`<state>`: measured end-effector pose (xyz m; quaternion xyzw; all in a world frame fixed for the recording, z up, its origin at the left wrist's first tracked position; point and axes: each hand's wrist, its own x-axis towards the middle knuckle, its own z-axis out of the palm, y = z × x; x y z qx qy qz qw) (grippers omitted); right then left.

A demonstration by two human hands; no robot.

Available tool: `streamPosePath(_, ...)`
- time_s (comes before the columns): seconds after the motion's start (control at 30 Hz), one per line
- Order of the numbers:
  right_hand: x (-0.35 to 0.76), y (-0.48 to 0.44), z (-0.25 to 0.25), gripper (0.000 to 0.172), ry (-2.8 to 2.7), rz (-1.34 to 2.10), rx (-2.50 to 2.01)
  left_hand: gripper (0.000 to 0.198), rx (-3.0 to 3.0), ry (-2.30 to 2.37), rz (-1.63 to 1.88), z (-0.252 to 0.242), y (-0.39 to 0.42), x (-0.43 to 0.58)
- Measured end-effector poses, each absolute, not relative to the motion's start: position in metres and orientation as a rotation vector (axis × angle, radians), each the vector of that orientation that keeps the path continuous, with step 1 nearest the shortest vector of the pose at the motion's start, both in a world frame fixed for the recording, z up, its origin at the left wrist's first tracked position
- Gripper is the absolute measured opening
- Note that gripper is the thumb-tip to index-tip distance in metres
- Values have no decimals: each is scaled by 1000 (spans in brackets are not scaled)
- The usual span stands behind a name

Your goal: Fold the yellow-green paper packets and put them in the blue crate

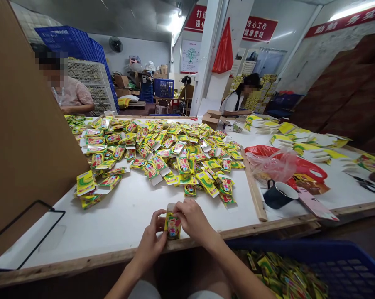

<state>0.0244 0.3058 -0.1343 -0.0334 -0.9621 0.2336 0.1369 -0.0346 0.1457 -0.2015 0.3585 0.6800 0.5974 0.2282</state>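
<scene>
A small yellow-and-green printed carton [173, 227] stands upright at the table's front edge, its pale top flap raised. My left hand [154, 233] is closed around its left side, with thumb and fingers against the box. My right hand [190, 216] is at the carton's upper right, fingers bent together at the flap; whether they pinch the flap or something small is hidden. Beyond my hands spreads a big heap of similar cartons [184, 164], many with white end flaps sticking out.
A wooden strip [254, 185] borders the heap on the right. Past it are a dark mug [276, 196], a pink phone-like item [316, 203], a red bag [312, 170] and scissors [369, 185]. A blue crate [346, 261] of cartons sits below; cardboard [34, 124] rises at left. Co-workers sit beyond.
</scene>
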Motion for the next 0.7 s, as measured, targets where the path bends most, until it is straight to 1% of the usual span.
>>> streamPosePath(0.1, 27, 300, -140, 14, -2779, 643, -41, 45, 986, 1857, 1666, -202, 145, -34)
streamPosePath(0.17, 30, 295, -145, 16, -2727, 691, -1, 46, 984, 1854, 1684, -202, 145, -33)
streamPosePath(0.23, 35, 292, -154, 8, -2574, 808, -39, 44, 981, 1860, 1683, -201, 144, -33)
streamPosePath(0.27, 38, 291, -160, 8, -2458, 876, -96, 43, 982, 1867, 1674, -201, 144, -33)
streamPosePath(0.37, 48, 289, -181, 23, -2161, 1146, -296, 41, 1001, 1891, 1636, -199, 145, -33)
streamPosePath(0.47, 54, 288, -192, 23, -2105, 1460, -334, 45, 1027, 1877, 1618, -197, 144, -35)
streamPosePath(0.5, 54, 289, -192, 21, -2115, 1518, -314, 46, 1029, 1867, 1610, -197, 144, -36)
streamPosePath(0.57, 52, 289, -188, 15, -2150, 1523, -280, 45, 1012, 1853, 1589, -195, 145, -39)
streamPosePath(0.63, 46, 290, -183, 14, -2186, 1445, -246, 36, 996, 1900, 1600, -194, 146, -43)
streamPosePath(0.7, 40, 290, -182, 14, -2165, 1392, -241, 21, 1027, 1997, 1646, -193, 150, -46)
